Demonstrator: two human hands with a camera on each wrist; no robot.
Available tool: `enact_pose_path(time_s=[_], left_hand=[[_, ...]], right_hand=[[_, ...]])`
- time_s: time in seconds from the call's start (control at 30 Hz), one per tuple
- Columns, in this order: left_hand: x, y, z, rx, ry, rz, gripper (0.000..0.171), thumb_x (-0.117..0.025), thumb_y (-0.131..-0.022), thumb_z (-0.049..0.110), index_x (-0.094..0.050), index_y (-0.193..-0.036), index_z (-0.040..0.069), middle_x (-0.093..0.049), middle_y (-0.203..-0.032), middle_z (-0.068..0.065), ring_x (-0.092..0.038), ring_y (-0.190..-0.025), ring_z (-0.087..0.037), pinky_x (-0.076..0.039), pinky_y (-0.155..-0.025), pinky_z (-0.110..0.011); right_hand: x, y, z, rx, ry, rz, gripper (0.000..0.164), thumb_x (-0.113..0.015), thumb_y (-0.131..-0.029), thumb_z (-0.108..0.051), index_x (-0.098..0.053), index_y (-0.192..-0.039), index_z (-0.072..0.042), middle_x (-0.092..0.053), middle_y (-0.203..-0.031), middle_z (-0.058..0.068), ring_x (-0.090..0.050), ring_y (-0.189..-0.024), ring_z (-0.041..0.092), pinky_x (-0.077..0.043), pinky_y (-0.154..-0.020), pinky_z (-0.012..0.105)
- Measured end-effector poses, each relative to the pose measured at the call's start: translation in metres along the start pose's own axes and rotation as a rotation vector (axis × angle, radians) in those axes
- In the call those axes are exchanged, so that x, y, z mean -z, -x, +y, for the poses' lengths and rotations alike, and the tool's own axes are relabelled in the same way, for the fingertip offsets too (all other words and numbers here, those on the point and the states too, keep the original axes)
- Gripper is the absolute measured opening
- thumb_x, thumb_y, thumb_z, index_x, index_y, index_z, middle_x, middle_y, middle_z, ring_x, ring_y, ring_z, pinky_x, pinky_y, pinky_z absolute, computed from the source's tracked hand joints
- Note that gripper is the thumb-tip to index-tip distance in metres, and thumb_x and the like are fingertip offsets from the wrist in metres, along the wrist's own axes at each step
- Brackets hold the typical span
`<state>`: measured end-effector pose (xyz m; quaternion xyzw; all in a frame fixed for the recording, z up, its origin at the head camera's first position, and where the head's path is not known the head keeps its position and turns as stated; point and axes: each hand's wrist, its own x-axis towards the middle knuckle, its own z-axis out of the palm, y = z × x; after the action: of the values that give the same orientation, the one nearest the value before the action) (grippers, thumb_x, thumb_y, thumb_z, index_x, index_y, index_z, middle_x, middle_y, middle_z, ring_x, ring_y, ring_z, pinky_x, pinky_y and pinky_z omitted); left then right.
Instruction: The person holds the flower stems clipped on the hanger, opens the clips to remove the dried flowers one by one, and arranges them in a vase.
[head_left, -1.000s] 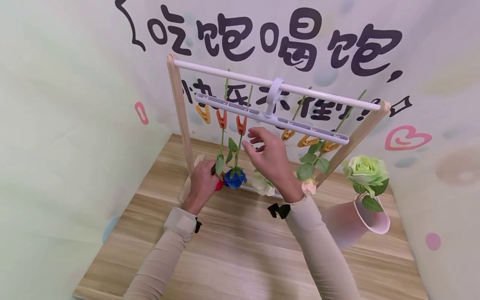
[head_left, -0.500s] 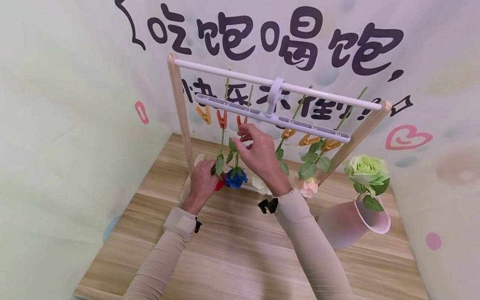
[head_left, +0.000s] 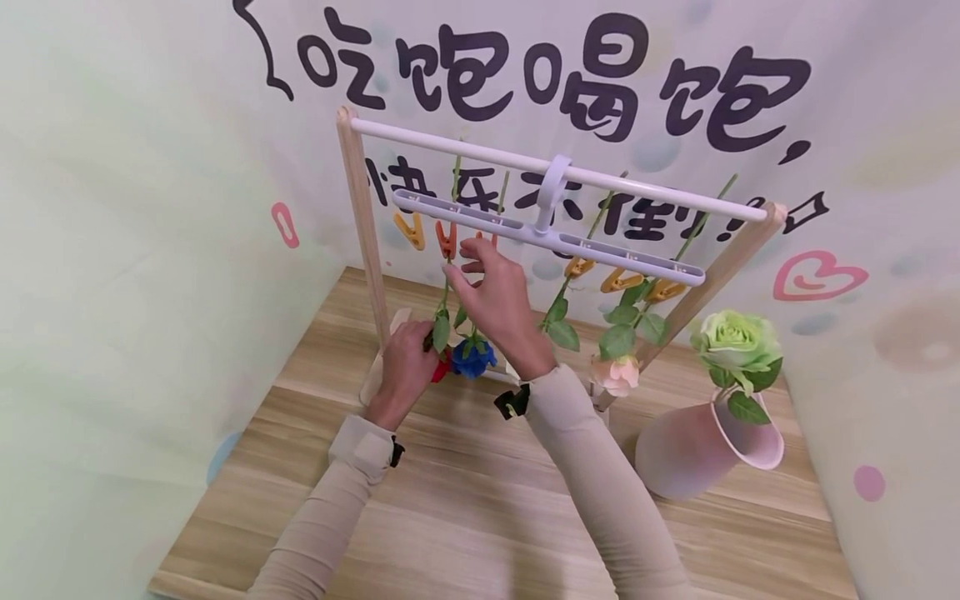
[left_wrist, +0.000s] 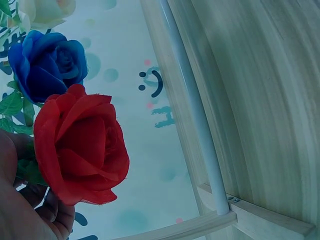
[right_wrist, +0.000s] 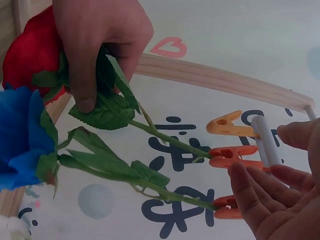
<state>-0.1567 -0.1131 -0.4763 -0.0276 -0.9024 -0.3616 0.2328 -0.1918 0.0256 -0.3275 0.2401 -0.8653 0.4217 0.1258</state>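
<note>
A red rose (left_wrist: 82,145) hangs head down, its stem clamped by a red-orange clothespin (right_wrist: 232,157) on the lilac clip hanger (head_left: 510,227). My left hand (head_left: 408,358) grips that rose's stem and leaves just behind the bloom. My right hand (head_left: 495,292) is close to the red-orange clothespin, fingers loosely bent, thumb apart; the right wrist view shows nothing held. Beside the red rose a blue rose (head_left: 471,358) hangs from another orange clothespin (right_wrist: 227,207), partly covered by my right hand. A yellow clothespin (right_wrist: 230,125) at the hanger's left end holds no flower.
The hanger hooks over the white bar (head_left: 637,183) of a wooden rack (head_left: 362,225). A pink rose (head_left: 617,375) hangs at right, a white rose (left_wrist: 45,12) beyond the blue one. A pink-white vase (head_left: 682,450) with a green rose (head_left: 737,337) stands on the wooden table (head_left: 420,525).
My right hand has moved left along the hanger, from beside the blue rose's clothespin to the red rose's clothespin. My left hand has stayed on the red rose's stem.
</note>
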Motion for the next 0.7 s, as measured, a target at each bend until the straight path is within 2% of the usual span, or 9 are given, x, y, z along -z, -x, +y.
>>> enact_pose_path(time_s=[0.33,0.57,0.7], left_hand=[[-0.001,0.0,-0.003,-0.016,-0.003,0.017,0.015,-0.065,-0.084,-0.001,-0.072,-0.097,0.0,-0.071,-0.092,-0.016,-0.064,-0.09,-0.033,-0.053,-0.078,-0.046],[-0.003,0.0,-0.004,-0.018,-0.014,0.02,0.016,-0.064,-0.082,-0.002,-0.072,-0.096,0.0,-0.07,-0.089,-0.016,-0.064,-0.089,-0.034,-0.052,-0.078,-0.047],[-0.003,0.001,-0.005,-0.022,-0.014,0.027,0.016,-0.065,-0.082,-0.002,-0.073,-0.096,0.0,-0.07,-0.088,-0.016,-0.064,-0.088,-0.034,-0.052,-0.077,-0.047]], right_hand=[[-0.013,-0.005,-0.005,-0.051,-0.019,0.051,0.043,-0.067,-0.095,-0.025,-0.057,-0.13,-0.002,-0.063,-0.132,0.017,-0.066,-0.114,0.03,-0.057,-0.085,0.035],[-0.02,-0.009,-0.007,-0.106,0.001,0.106,0.045,-0.069,-0.094,-0.026,-0.058,-0.132,-0.004,-0.067,-0.125,0.018,-0.066,-0.113,0.03,-0.056,-0.088,0.036],[-0.023,-0.011,-0.009,-0.142,-0.009,0.105,0.047,-0.068,-0.095,-0.027,-0.056,-0.134,-0.006,-0.068,-0.122,0.018,-0.066,-0.113,0.03,-0.056,-0.09,0.037]])
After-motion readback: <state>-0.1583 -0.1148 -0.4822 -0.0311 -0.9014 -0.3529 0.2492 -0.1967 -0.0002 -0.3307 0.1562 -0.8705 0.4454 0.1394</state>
